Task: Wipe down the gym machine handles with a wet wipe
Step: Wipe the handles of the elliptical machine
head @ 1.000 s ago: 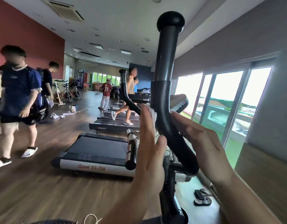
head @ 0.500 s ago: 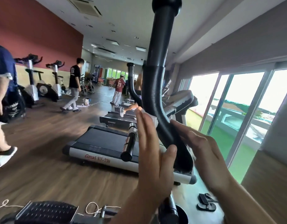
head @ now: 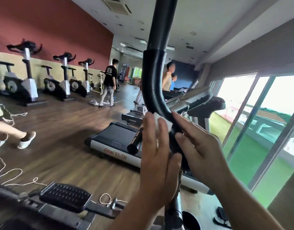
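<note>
Head cam: the handle [head: 153,80] is a thick black padded tube, w/ a seam near the top where the grip sleeve is ending and a smoother tube is carrying on up out of frame. It's curving down and to the right, running between both hands at center. The wet wipe [head: 159,121] is showing as a small white wad, pressed against the tube's left side. The left hand [head: 157,163] is sitting flat, fingers straight and together, palm pushing the wipe onto the handle, not rly curled round it. The right hand [head: 197,146] is lying open on the other side, fingers stretched along the tube, touching it, nothing in it.

Vs half a sec ago: the cam is sitting closer and turned more left, so the knob on top of the handle is gone from frame and the exercise bikes [head: 27,83] along the red wall are showing more fully. Hands are keeping pretty much the same sandwich pose. The treadmill [head: 109,143] behind is looking bigger.
</note>
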Available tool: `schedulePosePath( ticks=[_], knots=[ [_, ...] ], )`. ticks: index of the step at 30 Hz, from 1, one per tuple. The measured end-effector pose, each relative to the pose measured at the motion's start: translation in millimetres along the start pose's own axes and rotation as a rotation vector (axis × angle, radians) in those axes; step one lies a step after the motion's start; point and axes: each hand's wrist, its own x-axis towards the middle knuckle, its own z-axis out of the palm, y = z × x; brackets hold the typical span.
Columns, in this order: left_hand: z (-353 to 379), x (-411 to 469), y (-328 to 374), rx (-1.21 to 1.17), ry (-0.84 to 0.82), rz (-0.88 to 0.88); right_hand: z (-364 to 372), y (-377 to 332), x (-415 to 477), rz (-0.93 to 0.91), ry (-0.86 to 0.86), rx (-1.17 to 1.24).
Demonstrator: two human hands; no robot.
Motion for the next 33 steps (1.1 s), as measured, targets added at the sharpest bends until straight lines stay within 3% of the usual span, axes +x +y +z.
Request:
schedulePosePath(
  ticks=[10, 19, 30, 33],
  knots=[
    [23.1, -8.1, 15.7, -0.092, 0.100, -0.062, -9.6, 14.9, -10.2, -0.050, -0.003, -0.050],
    [23.2, 20.6, 29.1, -0.432, 0.220, -0.253, -9.9, 11.5, -8.3, -0.099, 0.002, -0.090],
    [40.9, -34.6, 30.6, -0.957, 0.091, -0.367, -21.7, 14.5, -15.3, -0.046, -0.071, -0.111],
    [50.6, -48.6, 32.7, -0.994, 0.107, -0.422, -22.8, 12.9, -18.1, -0.043, -0.071, -0.100]
  ],
)
